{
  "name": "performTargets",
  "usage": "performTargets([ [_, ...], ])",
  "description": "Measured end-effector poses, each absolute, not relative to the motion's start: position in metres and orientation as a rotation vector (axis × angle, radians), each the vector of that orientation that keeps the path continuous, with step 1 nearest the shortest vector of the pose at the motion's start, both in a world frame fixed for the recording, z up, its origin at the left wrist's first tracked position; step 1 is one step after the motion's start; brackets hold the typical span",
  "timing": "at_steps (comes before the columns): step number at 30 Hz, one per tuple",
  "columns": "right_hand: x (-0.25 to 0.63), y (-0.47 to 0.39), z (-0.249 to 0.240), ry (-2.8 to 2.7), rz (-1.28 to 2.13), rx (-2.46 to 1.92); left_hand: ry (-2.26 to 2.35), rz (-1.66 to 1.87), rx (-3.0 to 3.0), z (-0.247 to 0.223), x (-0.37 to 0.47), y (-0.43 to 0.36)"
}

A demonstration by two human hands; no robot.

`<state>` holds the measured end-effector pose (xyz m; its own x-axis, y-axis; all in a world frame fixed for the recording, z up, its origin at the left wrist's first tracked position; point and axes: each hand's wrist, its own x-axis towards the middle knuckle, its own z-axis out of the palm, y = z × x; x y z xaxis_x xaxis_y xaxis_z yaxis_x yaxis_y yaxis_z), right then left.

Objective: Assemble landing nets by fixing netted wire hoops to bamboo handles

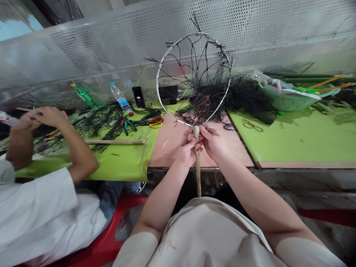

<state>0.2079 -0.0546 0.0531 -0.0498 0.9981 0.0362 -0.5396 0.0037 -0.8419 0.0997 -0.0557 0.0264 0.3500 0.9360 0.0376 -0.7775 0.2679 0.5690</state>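
A wire hoop [157, 79] stands up in front of me, with black netting [206, 63] knotted around part of its rim and hanging inside it. Its two wire ends come down to the top of a pale wooden stick [198, 167], whose lower end reaches my shirt. My left hand [187, 150] is closed around the stick just below the hoop. On the other side, my right hand [210, 141] pinches the wire where it meets the stick top. My fingertips partly hide this joint.
Left of me a co-worker's hands [46, 118] are raised over the green table [122, 163]. Pliers [129, 126], scissors [156, 121], a water bottle [120, 97], a green bottle [85, 95] and a phone [138, 97] are there. A green basket [294, 102] stands right, beside a black net heap [250, 100].
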Motion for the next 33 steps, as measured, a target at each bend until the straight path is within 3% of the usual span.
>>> performTargets([
  [12, 0.211, -0.053, 0.055, -0.84, 1.461, -0.756, 0.45, 1.231, 0.499, 0.027, 0.103, -0.057],
  [19, 0.21, -0.059, 0.057, -0.899, 1.295, -0.818, 0.457, 1.286, 0.522, 0.027, 0.106, -0.06],
  [21, 0.209, -0.065, 0.057, -1.005, 1.151, -0.907, 0.469, 1.318, 0.514, 0.026, 0.108, -0.06],
  [28, 0.201, -0.088, 0.067, -1.666, 0.141, -1.387, 0.631, 1.418, 0.407, 0.033, 0.113, -0.063],
  [33, 0.203, -0.097, 0.081, -1.806, -0.068, -1.582, 0.632, 1.43, 0.401, 0.037, 0.114, -0.065],
])
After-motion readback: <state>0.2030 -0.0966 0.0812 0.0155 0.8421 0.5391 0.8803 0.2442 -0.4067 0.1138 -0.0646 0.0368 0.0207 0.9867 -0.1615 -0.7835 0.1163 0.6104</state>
